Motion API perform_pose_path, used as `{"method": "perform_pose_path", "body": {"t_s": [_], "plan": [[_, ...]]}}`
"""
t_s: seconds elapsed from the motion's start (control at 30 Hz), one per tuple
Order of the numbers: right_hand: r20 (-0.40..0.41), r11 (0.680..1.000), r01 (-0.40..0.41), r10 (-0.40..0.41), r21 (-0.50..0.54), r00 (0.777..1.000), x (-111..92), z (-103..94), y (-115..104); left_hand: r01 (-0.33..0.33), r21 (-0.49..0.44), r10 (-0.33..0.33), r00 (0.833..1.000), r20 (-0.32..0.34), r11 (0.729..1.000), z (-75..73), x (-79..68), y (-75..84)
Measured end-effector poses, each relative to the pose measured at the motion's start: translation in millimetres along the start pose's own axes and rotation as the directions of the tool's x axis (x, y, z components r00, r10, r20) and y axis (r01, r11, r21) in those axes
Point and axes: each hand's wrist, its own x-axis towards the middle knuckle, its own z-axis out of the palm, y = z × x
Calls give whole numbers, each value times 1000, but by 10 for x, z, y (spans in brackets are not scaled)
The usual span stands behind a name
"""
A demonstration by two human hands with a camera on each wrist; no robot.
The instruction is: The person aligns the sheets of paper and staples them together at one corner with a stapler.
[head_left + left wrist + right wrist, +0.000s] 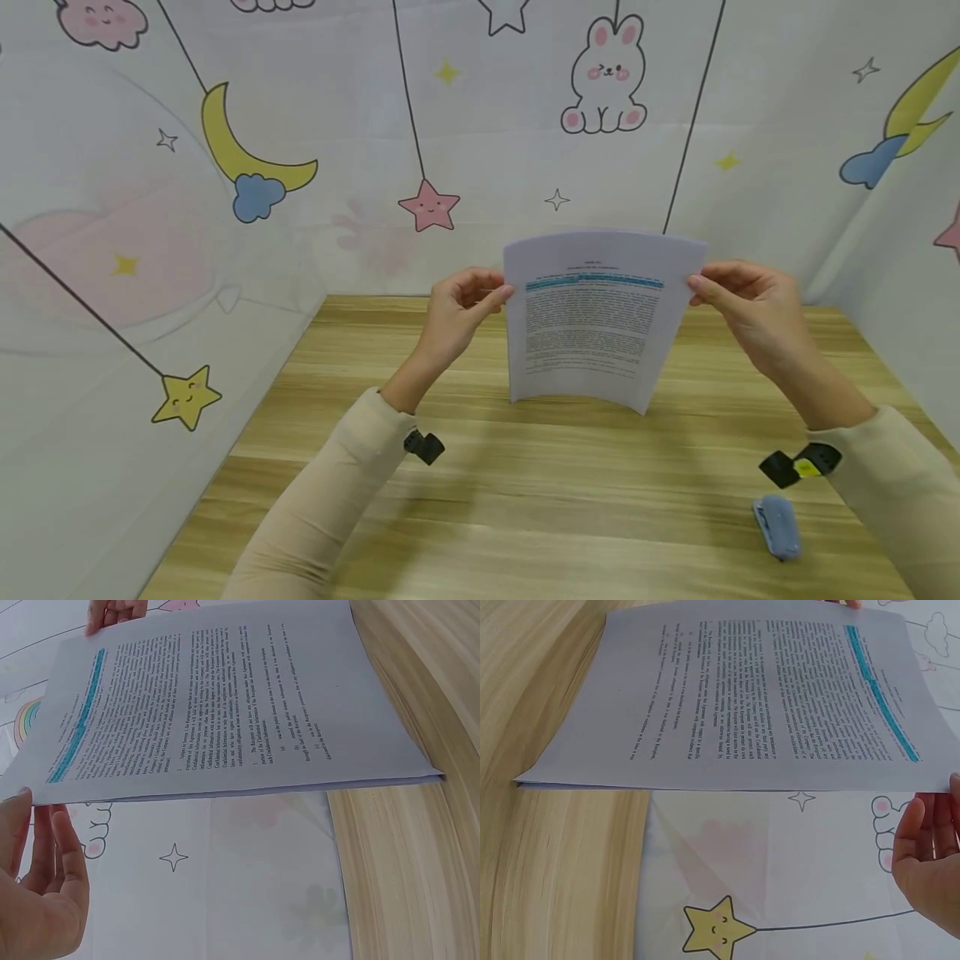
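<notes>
A thin stack of printed paper sheets stands upright over the wooden table, slightly bowed, its lower edge at or close to the tabletop. Lines near the top of the front page are highlighted blue. My left hand pinches the stack's left edge near the top, thumb in front and fingers behind. At the opposite edge my right hand pinches it the same way. Both wrist views show the stack's layered edge, in the left wrist view beside the left hand and in the right wrist view beside the right hand.
A small blue-grey stapler lies on the wooden table at the front right, near the right sleeve. White curtains with printed stars, moons and a bunny hang behind and at the sides. Each wrist carries a dark camera mount.
</notes>
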Motion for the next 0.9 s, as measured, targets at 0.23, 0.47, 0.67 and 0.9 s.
{"method": "perform_pose_path", "body": {"t_s": [0.23,0.47,0.67,0.9], "plan": [[0,1000,-3,3,-3,1000,2,-27,-19,0,-9,0,1000,7,1000,13,17,5],[-12,1000,-27,27,-9,1000,13,-32,-23,12,2,-12,1000,11,1000,9,31,7],[-21,999,-45,44,-24,999,30,-32,-16,13,-3,-13,1000,16,1000,1,41,2],[-23,1000,-19,19,3,1000,55,-28,0,22,-22,-21,1000,16,1000,0,48,6]]}}
